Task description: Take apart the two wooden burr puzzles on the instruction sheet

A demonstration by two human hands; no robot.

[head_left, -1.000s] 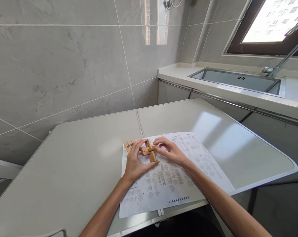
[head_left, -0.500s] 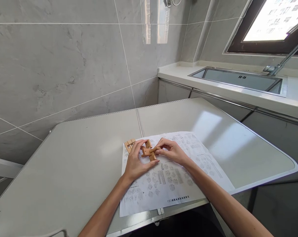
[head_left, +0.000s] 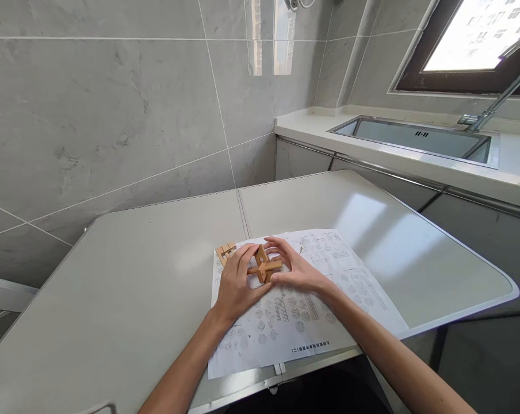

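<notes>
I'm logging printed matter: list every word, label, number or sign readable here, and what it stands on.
Nothing can be quoted.
Title line at the near edge of the paper sheet: upside down to the camera, too small to read.
Print among the sheet's diagrams: too small to read.
On the wooden puzzle: no marking visible.

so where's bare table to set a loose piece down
Bare tabletop left of the instruction sheet, and right of it toward the sink. Crowded at the sheet's far end, where left hand and right hand clasp the wooden puzzle beside loose wooden pieces.
</notes>
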